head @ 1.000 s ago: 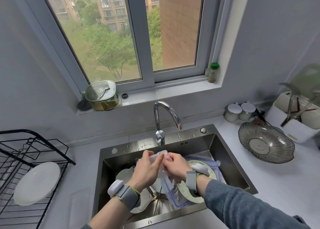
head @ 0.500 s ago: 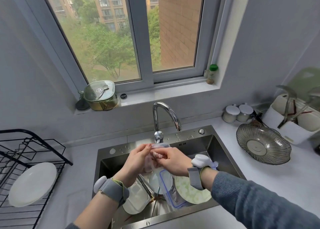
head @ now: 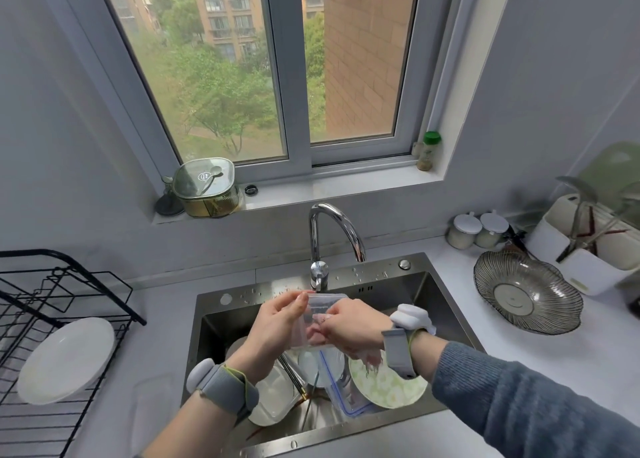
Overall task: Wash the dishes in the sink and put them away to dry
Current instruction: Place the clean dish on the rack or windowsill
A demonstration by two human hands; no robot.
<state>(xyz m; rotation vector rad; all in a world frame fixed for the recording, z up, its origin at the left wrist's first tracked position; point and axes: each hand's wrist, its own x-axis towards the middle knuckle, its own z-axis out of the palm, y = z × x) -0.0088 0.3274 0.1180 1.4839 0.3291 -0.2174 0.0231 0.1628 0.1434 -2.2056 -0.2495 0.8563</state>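
Soft, even daylight comes through the window [head: 277,76] above and beyond the hands; shadows are faint. The faucet [head: 332,229] just beyond them carries bright glints. Straight lines bow outward toward the edges, and far-right objects look smeared

no readable text, round logo on container lid [head: 203,176] illegible

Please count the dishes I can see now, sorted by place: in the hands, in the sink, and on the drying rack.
In the hands, clear container held by left hand and right hand: 1
In the sink, patterned plate, white plates, blue-rimmed lid: at least 4, partly hidden
On the drying rack, white plate: 1
Total: at least 6
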